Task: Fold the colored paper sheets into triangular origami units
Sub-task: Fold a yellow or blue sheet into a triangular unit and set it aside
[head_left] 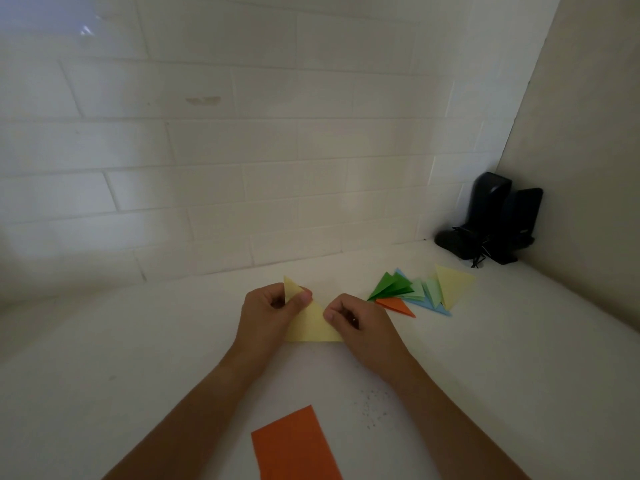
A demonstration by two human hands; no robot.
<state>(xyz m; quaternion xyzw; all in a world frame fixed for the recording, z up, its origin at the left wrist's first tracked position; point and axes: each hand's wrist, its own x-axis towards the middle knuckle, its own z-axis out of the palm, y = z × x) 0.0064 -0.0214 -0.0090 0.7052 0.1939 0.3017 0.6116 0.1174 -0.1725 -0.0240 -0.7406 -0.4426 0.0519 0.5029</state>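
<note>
A yellow paper (310, 325), folded into a triangle, lies on the white counter between my hands. My left hand (268, 315) pinches its upper left point, which sticks up above my thumb. My right hand (358, 323) pinches the paper's right edge with curled fingers. A flat orange sheet (294, 445) lies near the bottom edge, between my forearms. To the right sits a fan of folded triangular units: green (393, 285), orange (396, 305), light blue (429, 301) and yellow (452, 285).
White tiled wall (242, 168) runs along the back of the counter. Two black speakers (498, 220) with tangled cords stand in the far right corner against a beige side wall. Small dark specks (372, 407) dot the counter near my right forearm.
</note>
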